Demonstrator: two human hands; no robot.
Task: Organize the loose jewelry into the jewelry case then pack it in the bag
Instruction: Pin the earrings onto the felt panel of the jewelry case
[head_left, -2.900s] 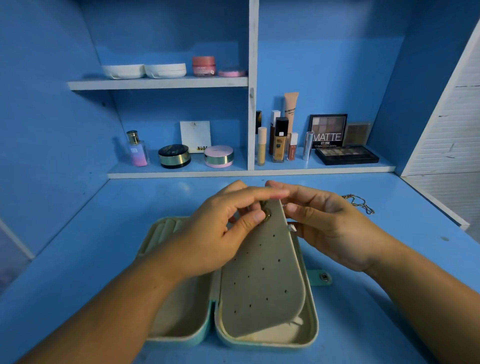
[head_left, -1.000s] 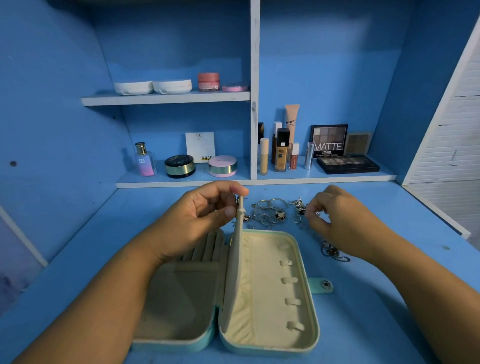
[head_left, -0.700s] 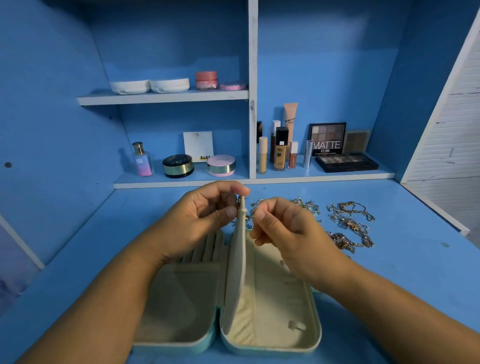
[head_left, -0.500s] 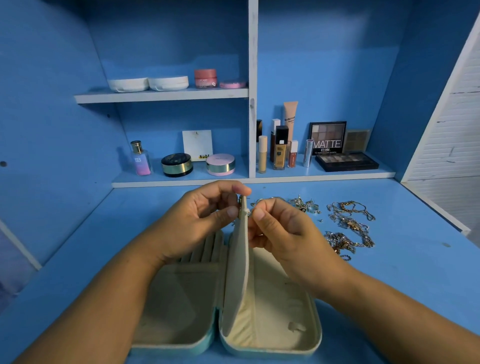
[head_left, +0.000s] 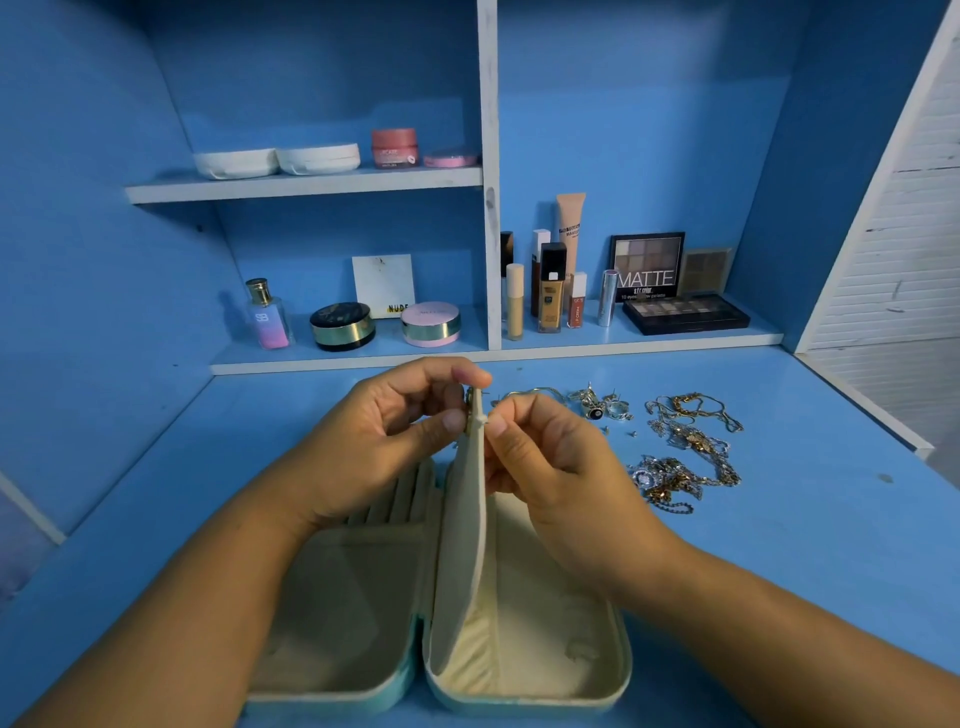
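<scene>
A mint jewelry case (head_left: 597, 696) with a cream lining lies open on the blue desk. Its middle earring flap (head_left: 467, 519) stands upright. My left hand (head_left: 379, 441) pinches the flap's top edge from the left, where a small gold earring (head_left: 469, 397) shows. My right hand (head_left: 550, 467) pinches a tiny white earring back (head_left: 480, 420) against the flap's right side. Loose rings and studs (head_left: 597, 405) and a heap of gold and silver chains (head_left: 685, 452) lie on the desk behind and right of the case. No bag is in view.
Shelves at the back hold cosmetics: a perfume bottle (head_left: 267, 317), compacts (head_left: 343, 325), foundation bottles (head_left: 550, 291) and eyeshadow palettes (head_left: 685, 312). A white louvred panel (head_left: 904, 234) stands at the right. The desk's right edge (head_left: 883, 421) runs close to the chains.
The flap went from lying over the right half to upright. My right hand reached to the loose jewelry, then came back to the flap's top, pinching the small piece against it.
</scene>
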